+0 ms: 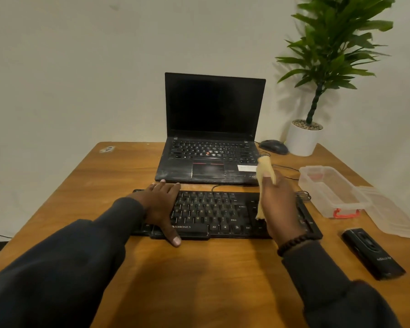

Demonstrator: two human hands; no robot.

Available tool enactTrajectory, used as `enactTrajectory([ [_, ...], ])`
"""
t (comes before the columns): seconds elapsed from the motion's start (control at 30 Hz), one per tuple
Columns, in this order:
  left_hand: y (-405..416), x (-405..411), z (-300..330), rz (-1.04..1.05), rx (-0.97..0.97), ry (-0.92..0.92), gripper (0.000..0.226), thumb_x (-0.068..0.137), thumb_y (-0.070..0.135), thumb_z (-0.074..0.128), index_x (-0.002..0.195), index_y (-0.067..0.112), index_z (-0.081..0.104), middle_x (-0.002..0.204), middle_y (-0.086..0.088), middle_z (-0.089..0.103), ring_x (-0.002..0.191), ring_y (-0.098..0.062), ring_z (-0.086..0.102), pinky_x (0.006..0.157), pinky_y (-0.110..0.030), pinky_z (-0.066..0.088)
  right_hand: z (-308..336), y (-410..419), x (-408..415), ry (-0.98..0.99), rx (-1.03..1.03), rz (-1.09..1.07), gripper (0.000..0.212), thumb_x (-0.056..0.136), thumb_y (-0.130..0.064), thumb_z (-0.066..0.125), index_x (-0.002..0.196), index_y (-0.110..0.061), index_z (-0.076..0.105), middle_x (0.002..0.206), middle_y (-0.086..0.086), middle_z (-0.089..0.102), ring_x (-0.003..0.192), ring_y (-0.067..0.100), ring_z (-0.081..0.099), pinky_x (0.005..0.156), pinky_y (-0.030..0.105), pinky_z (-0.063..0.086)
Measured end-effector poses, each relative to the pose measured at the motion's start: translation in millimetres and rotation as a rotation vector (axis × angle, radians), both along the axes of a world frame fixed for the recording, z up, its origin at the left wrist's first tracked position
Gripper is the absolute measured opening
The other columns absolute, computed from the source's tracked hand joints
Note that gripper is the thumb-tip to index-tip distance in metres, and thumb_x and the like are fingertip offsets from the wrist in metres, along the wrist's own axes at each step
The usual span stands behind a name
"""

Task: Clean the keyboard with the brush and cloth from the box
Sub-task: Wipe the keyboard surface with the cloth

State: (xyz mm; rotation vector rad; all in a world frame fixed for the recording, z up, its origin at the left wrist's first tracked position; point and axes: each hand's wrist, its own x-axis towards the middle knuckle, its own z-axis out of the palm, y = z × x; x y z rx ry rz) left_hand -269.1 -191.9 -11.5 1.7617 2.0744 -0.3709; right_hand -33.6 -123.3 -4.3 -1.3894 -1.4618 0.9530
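Head view: your left hand [162, 207] lies flat, fingers straight, on the left end of the keyboard [219, 215], thumb hanging over the near edge. Your right hand [278, 207] is raised above the keyboard's right end, gripping the yellow cloth [265, 168]; one tuft sticks out at 12 o'clock of the fist, another hangs at 7 o'clock, toward the keys. Box [330, 190] sits open at 3 o'clock of that hand, its lid [392, 215] just beside it. Black brush [372, 253] lies on the table [194, 275] at 4 o'clock, well apart from both hands. Laptop [211, 133] at 12 o'clock of the keyboard.
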Motion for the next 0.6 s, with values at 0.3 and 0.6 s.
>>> enactTrajectory([
  [0.3,9,-9,-6,-0.042,0.045,0.018,0.14,0.041,0.074,0.085,0.153,0.021,0.019,0.156,-0.002,0.031,0.142,-0.029,0.03,0.117,-0.054,0.029,-50,-14,-66,-0.693,0.247,0.367,0.042,0.105,-0.027,0.033,0.143,-0.011,0.043,0.152,0.007,0.038,0.144,0.02,0.025,0.118,0.034,0.014],
  [0.6,11,-3,-1,-0.098,0.003,0.104,0.137,0.048,0.074,0.082,0.155,0.015,0.02,0.161,-0.005,0.023,0.151,-0.035,0.009,0.123,-0.051,0.014,-62,-73,-75,-0.671,0.411,0.592,0.048,0.103,-0.026,0.035,0.15,-0.015,0.03,0.16,0.003,0.019,0.149,0.015,0.004,0.117,0.026,-0.003],
])
